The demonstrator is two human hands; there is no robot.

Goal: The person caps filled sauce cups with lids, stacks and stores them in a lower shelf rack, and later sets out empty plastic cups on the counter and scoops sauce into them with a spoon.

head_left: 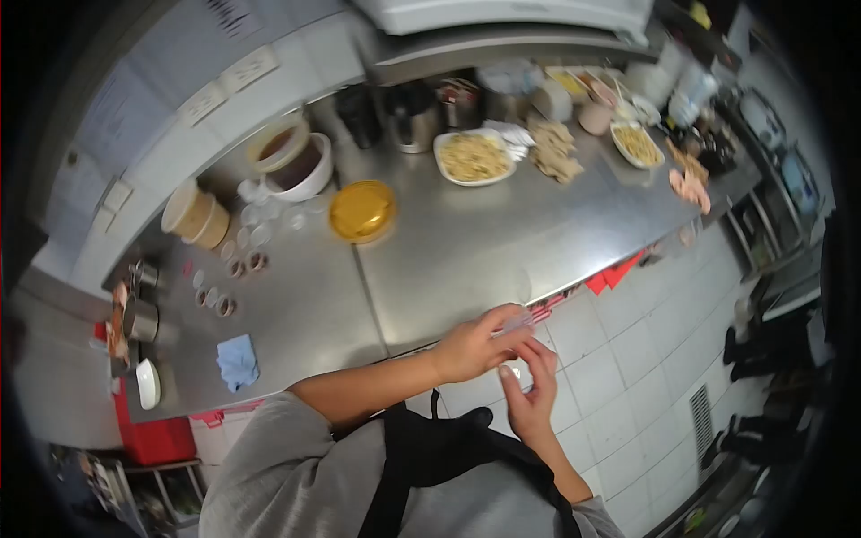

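My left hand [475, 345] reaches across to the counter's front edge, its fingers closed on a small clear plastic piece [514, 325], perhaps a cup or lid. Just below and to the right, my right hand [532, 390] has its fingers curved, thumb apart from them, with the fingertips near the other hand. Whether it also touches the clear piece cannot be made out. Small clear cups [256, 260], some with dark contents, stand on the left of the steel counter [448, 260]. A yellow round lid [361, 212] lies behind them to the right.
Along the back are a white bowl [311, 170] with a tub of dark liquid, a beige tub [195, 215], noodle dishes [473, 158] [637, 145] and crumpled cloths [554, 151]. A blue cloth [237, 362] lies front left. Tiled floor [628, 350] shows beyond the front edge.
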